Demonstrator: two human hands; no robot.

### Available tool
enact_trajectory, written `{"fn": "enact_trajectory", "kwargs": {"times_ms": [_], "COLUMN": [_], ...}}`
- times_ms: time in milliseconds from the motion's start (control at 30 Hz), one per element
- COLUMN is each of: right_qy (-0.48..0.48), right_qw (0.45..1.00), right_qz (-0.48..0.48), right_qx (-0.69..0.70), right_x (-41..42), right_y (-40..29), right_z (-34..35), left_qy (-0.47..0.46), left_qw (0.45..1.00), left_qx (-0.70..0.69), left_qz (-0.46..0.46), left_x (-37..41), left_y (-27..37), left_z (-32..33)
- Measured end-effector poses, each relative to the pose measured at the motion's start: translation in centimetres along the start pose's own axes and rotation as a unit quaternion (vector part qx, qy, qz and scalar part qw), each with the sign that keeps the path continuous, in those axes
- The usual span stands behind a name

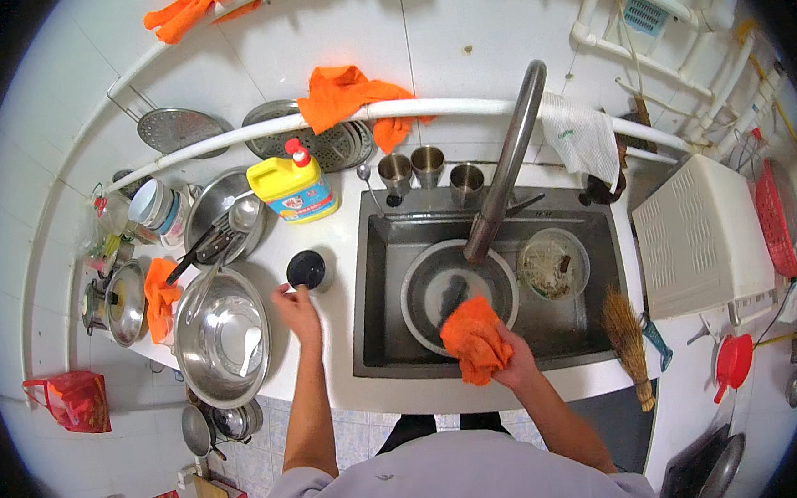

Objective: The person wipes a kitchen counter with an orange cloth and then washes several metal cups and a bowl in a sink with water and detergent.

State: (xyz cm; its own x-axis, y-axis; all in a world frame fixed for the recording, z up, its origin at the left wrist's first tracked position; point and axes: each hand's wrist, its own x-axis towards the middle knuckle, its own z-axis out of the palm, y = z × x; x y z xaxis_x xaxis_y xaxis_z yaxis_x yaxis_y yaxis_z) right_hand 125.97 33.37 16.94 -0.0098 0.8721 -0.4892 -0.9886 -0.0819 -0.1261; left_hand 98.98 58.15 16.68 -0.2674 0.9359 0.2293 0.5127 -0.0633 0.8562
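An orange cloth (pixel 476 340) is bunched in my right hand (pixel 517 361), over the front rim of a round metal basin (pixel 413 316) in the dark sink (pixel 384 352). My left hand (pixel 298 313) is over the white counter left of the sink, its fingertips at the near edge of a small dark round cup or bowl (pixel 306 270); whether they grip it I cannot tell. The curved faucet (pixel 512 153) reaches over the basin. Right of the basin, a clear round container (pixel 554 264) holds scraps.
Metal cups (pixel 428 166) stand behind the sink. A yellow jug (pixel 293 187) and large metal bowls (pixel 222 338), one holding a white spoon (pixel 250 350), are at left. A straw whisk (pixel 627 344) lies at the sink's right edge, near a boxy beige appliance (pixel 699 237).
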Motion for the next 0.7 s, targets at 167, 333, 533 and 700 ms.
{"fn": "enact_trajectory", "kwargs": {"times_ms": [167,333,533,700], "right_qy": [0.036,0.057,0.084,0.058], "right_qw": [0.999,0.998,0.996,0.998], "right_qz": [0.023,0.005,-0.006,-0.031], "right_qx": [0.019,0.013,0.001,-0.014], "right_x": [-1.8,-3.2,-4.4,-4.2], "right_y": [-0.2,-0.7,-1.3,-2.2], "right_z": [-2.0,-3.4,-4.2,-4.1], "left_qy": [-0.153,-0.261,-0.275,-0.262], "left_qw": [0.972,0.902,0.906,0.916], "left_qx": [-0.028,0.155,0.174,0.059], "left_qz": [0.175,0.308,0.270,0.297], "left_x": [1.6,4.7,8.0,6.0], "left_y": [6.2,8.6,8.3,9.5], "left_z": [10.9,20.9,23.0,16.6]}}
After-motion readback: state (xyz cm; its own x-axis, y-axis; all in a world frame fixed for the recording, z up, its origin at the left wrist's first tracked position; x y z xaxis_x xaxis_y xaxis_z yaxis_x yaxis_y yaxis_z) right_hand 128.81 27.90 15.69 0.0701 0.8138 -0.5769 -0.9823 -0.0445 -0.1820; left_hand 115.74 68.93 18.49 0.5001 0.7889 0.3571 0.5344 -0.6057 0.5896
